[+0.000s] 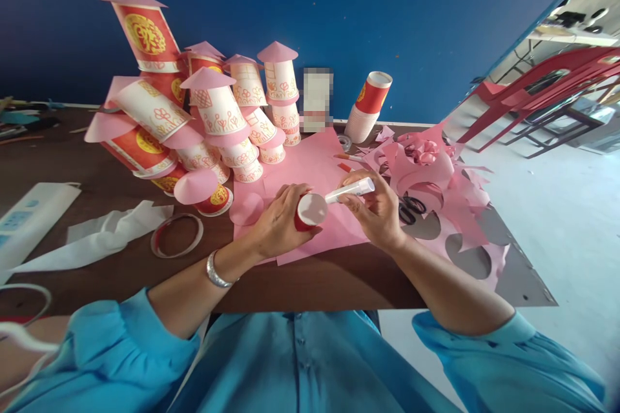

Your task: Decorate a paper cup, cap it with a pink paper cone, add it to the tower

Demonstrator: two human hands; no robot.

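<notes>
My left hand is wrapped around a red paper cup, whose pale round end faces up toward me. In my right hand is a slim white tube that looks like a glue stick, pinched between thumb and fingers. Its left tip is at the edge of the cup's end; whether it touches cannot be told. Beneath both hands lie pink paper sheets. A pink paper disc is just left of my left hand. Black-handled scissors lie right of my right hand, partly among paper scraps.
Stacked paper-cup towers with pink cone roofs crowd the back left. Nested cups stand at the back. Pink scraps cover the right side. A tape roll, crumpled white strip and white packet lie left.
</notes>
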